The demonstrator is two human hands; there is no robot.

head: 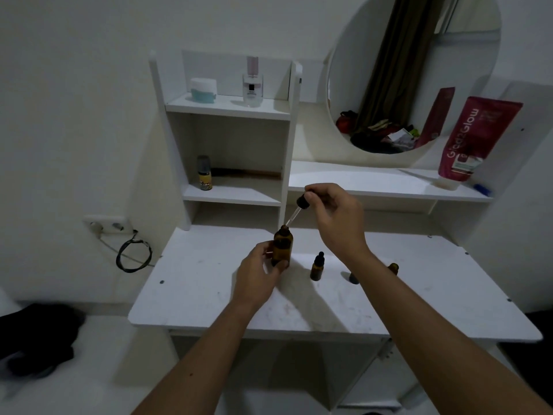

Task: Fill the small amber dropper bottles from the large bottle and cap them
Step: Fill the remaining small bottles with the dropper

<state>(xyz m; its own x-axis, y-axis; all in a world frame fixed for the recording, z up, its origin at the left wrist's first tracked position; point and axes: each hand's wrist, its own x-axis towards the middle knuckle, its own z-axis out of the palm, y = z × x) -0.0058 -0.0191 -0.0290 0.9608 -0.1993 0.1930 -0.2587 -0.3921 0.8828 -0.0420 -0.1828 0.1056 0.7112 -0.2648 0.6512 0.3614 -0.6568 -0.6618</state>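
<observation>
The large amber bottle (282, 245) stands upright on the white table (209, 295), and my left hand (258, 275) grips its lower body. My right hand (335, 218) pinches the black bulb of a glass dropper (296, 211), whose tilted tip sits at the large bottle's open mouth. A small amber dropper bottle (317, 267) with a black cap stands to the right of the large one. Another small amber bottle (393, 268) shows partly behind my right forearm, and a dark small object (354, 277) lies beside the forearm.
A white shelf unit (230, 145) rises behind the table with a jar (203, 89), a perfume bottle (253, 82) and a small yellow-labelled bottle (204, 173). A round mirror (413, 73) and a red tube (475, 139) stand at the right. A wall socket with a cable (107, 226) is at the left.
</observation>
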